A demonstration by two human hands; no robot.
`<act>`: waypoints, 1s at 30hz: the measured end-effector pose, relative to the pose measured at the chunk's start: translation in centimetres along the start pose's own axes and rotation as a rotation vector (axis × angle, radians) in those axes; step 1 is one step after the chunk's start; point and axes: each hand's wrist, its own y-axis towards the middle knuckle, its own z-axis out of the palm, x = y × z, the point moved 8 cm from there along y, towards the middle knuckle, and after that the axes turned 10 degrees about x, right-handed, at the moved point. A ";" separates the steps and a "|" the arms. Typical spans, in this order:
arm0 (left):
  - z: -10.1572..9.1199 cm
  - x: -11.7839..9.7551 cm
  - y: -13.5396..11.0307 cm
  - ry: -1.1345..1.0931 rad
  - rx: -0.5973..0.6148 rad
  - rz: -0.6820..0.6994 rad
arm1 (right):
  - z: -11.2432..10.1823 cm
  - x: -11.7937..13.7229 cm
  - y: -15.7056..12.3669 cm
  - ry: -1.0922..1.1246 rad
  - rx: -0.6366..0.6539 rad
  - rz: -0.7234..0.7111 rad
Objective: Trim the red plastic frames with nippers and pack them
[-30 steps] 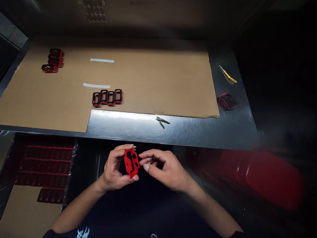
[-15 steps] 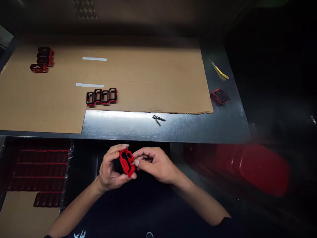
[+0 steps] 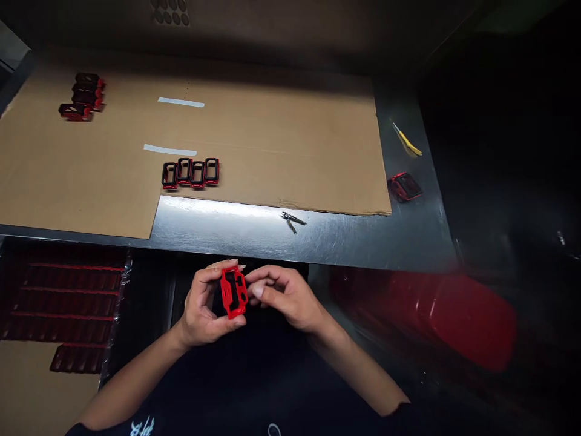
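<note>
A small red plastic frame [image 3: 227, 292] with several cut-outs is held upright over my lap, just below the table edge. My left hand [image 3: 198, 310] grips it by its top and bottom ends, fingers above and thumb below. My right hand [image 3: 293, 298] is at the frame's right side, index finger and thumb curled close together by its edge. Whether those fingertips hold something small cannot be made out. Beyond my hands, nippers [image 3: 293, 220] lie on the bare metal strip of the table.
Red-and-black frames [image 3: 197, 174] stand in a row on the cardboard sheet [image 3: 281, 121]; more dark red ones [image 3: 86, 91] sit at the far left. Yellow-handled tool [image 3: 407, 140] and another frame [image 3: 405, 186] lie right. A box of red parts [image 3: 68, 290] is lower left, a red container [image 3: 467, 321] lower right.
The red frame has turned a little, more upright and facing me. My right fingertips have drawn slightly back from its edge. The view has shifted slightly.
</note>
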 end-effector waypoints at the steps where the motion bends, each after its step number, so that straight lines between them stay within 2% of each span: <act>1: 0.0 0.1 0.0 -0.042 -0.005 -0.010 | -2.1 1.2 -0.3 -0.217 -0.188 -0.078; 3: 0.1 0.2 0.1 -0.125 -0.007 -0.033 | -5.7 3.8 -1.4 -0.677 -0.566 -0.191; 4: 0.2 0.3 0.2 -0.163 -0.006 -0.046 | -6.9 4.6 -1.7 -0.868 -0.688 -0.192; 5: 0.3 0.3 0.2 -0.197 -0.003 -0.052 | -7.9 4.8 -1.5 -1.010 -0.748 -0.161; 7: 0.5 0.3 0.2 -0.240 0.001 -0.058 | -9.6 4.3 -0.6 -1.156 -0.755 -0.066; 9: 0.6 0.2 0.2 -0.253 0.002 -0.060 | -10.7 3.5 0.2 -1.179 -0.746 -0.037; 14: 0.6 0.0 0.2 -0.217 0.006 -0.044 | -11.1 3.5 -0.5 -1.104 -0.803 -0.175; 16: 0.5 -0.1 0.2 -0.178 0.009 -0.026 | -10.4 4.2 -1.5 -1.006 -0.744 -0.253; 18: 0.4 -0.3 0.3 -0.120 0.011 0.003 | -8.5 5.4 -2.8 -0.919 -0.598 -0.356; 22: 1.0 -0.8 0.7 0.057 0.091 0.033 | -1.8 7.5 -5.6 -0.914 -0.176 -0.578; 24: 1.6 -1.5 1.0 0.156 0.156 0.063 | 0.6 7.5 -6.5 -0.914 -0.052 -0.628; 26: 2.0 -2.2 1.4 0.237 0.196 0.097 | 1.7 7.1 -6.8 -0.921 -0.029 -0.648; 30: 2.4 -3.2 1.9 0.335 0.232 0.135 | 2.0 6.3 -6.7 -0.945 -0.037 -0.638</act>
